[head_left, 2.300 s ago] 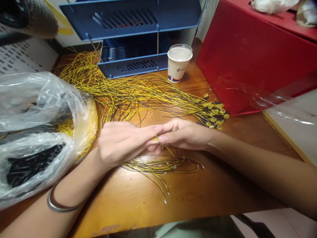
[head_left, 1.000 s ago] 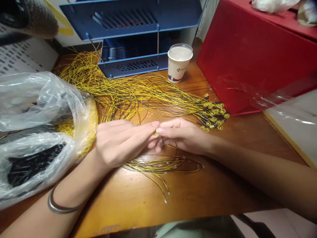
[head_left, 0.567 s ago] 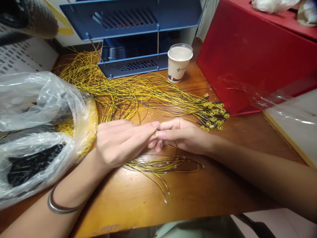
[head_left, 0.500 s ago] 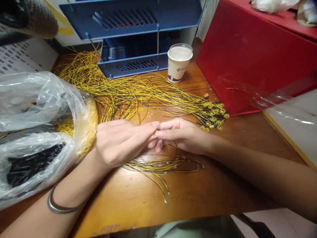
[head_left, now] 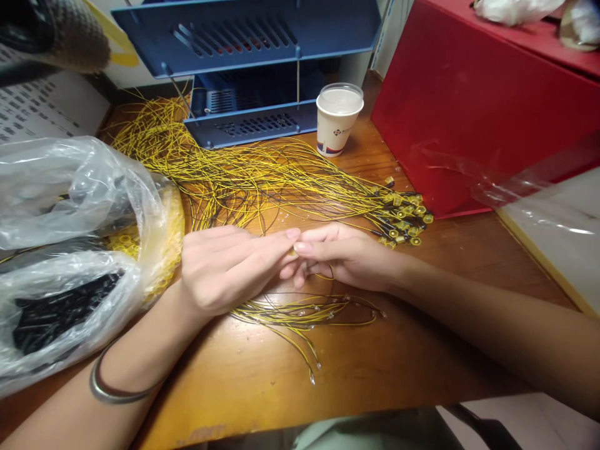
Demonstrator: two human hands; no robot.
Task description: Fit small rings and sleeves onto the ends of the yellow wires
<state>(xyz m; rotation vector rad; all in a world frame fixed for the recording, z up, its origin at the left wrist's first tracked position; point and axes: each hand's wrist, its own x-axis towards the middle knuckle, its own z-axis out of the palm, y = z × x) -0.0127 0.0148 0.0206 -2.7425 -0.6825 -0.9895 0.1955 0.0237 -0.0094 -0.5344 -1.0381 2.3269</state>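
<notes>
My left hand and my right hand meet fingertip to fingertip over the wooden table. Both are closed in a pinch on a small yellow piece with a thin wire hanging under my right fingers. Just below the hands lies a small bunch of yellow and black wires. Behind them spreads a big bundle of yellow wires whose ends carry several yellow caps.
A clear plastic bag with black and yellow parts lies at the left. A blue tray rack stands at the back, a lidded paper cup beside it. A red box fills the right, a plastic-wrapped board below it.
Since the earliest frame both hands have shifted slightly up and away from me, still pinched together. In the last second almost nothing has moved.
</notes>
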